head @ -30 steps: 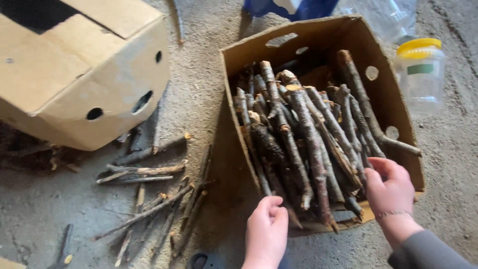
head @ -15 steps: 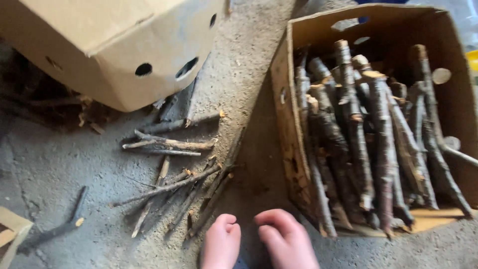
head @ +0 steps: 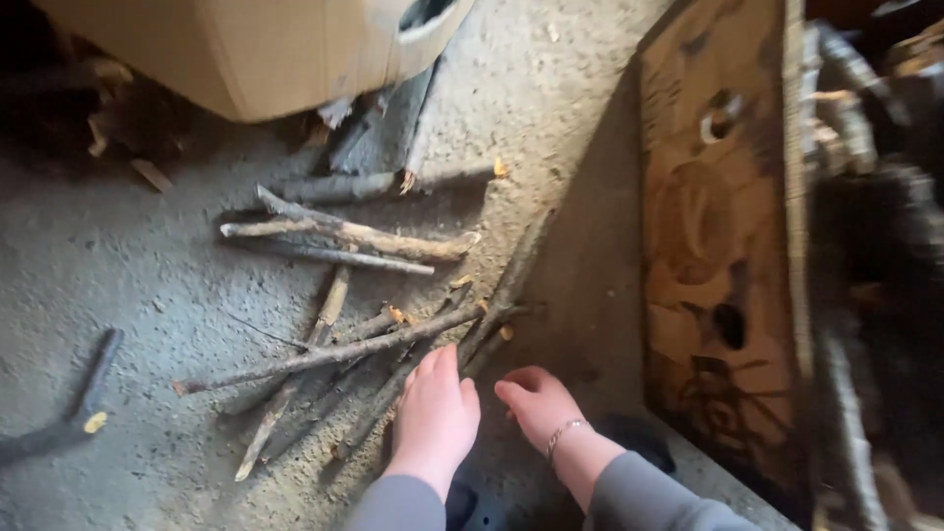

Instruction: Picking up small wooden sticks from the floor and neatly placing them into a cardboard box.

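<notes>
Several loose sticks [head: 334,349] lie scattered on the gritty concrete floor. My left hand [head: 436,413] rests palm down on the near ends of these sticks, fingers together. My right hand [head: 536,401], with a thin bracelet at the wrist, hovers just right of it over bare floor, fingers curled and holding nothing. A thicker pale stick [head: 354,236] lies crosswise farther away. At the right stands a brown cardboard box [head: 718,256] filled with cut branches [head: 865,295], blurred in this view.
A second, lighter cardboard box [head: 246,49] sits at the top left, with more sticks and wood scraps [head: 374,147] under its edge. A short dark stick [head: 74,408] lies alone at the far left.
The view has swung left and closer to the floor, away from the filled box. Both hands left the box's branches and came down to the loose sticks; my left hand now lies on them.
</notes>
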